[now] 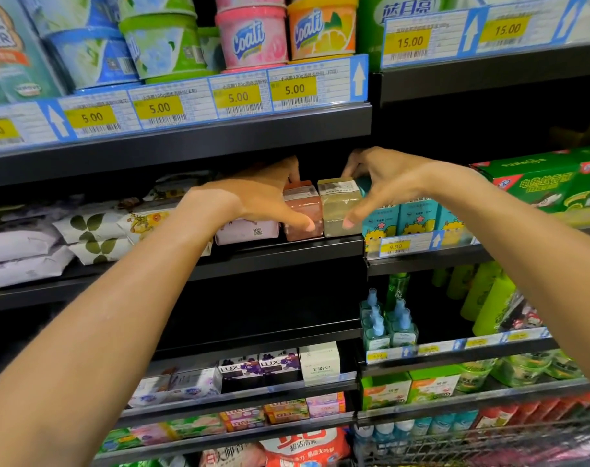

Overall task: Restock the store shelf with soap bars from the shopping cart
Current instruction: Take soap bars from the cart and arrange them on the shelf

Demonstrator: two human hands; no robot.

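At the front edge of a black metal store shelf (287, 246), the left hand (256, 197) grips a clear-wrapped reddish-orange soap bar (303, 210). Touching its right side stands a clear-wrapped pale yellow soap bar (340, 207), gripped by the right hand (388, 183).

Shopping cart (489, 443) cut off at btm edge; price-tag text (300, 74) unreadable.

On the middle shelf (287, 246) two soap bars stand side by side, touching. The left hand (260, 193) grips the reddish bar (302, 210) — the right hand (384, 183) grips the pale yellow bar (340, 210).
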